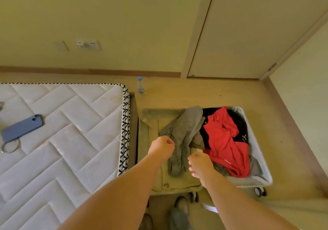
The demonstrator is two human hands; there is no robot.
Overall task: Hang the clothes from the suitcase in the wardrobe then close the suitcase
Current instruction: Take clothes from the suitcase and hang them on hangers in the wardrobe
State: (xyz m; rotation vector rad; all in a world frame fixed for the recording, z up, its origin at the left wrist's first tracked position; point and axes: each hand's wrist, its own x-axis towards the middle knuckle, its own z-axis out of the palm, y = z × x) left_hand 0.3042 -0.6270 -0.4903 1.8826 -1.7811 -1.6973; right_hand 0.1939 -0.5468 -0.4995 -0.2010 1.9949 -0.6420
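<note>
the suitcase point(257, 157) lies open on the floor point(284, 123), its two halves flat and side by side, its wheels point(260, 191) at the edge nearest the person. the clothes are all in it: a grey garment point(184, 132) is draped from the far rim down across the suitcase's beige-lined left half, a red garment point(225, 141) is crumpled in the white-walled right half, and a black garment point(209, 114) shows under the red one at the far side of that half. both bare arms reach down over the suitcase's near edge. the left hand point(162, 148) is above the left half with its fingers curled into a fist right against the grey garment's left edge; whether it pinches the cloth cannot be told. the right hand point(199, 162) is near the middle of the suitcase, just to the right of the grey garment's lower end, its fingers loosely curled and blurred, so whether it holds anything cannot be told. left of the suitcase stands a bed with a bare quilted mattress point(71, 123), and a blue phone point(22, 127) with a ring point(9, 146) beside it lies on it. a water bottle point(140, 86) stands on the floor beyond the suitcase's far left corner. a pale door point(239, 34) is in the wall beyond the suitcase. the person's shoes point(182, 205) are just in front of the suitcase's near edge.
</note>
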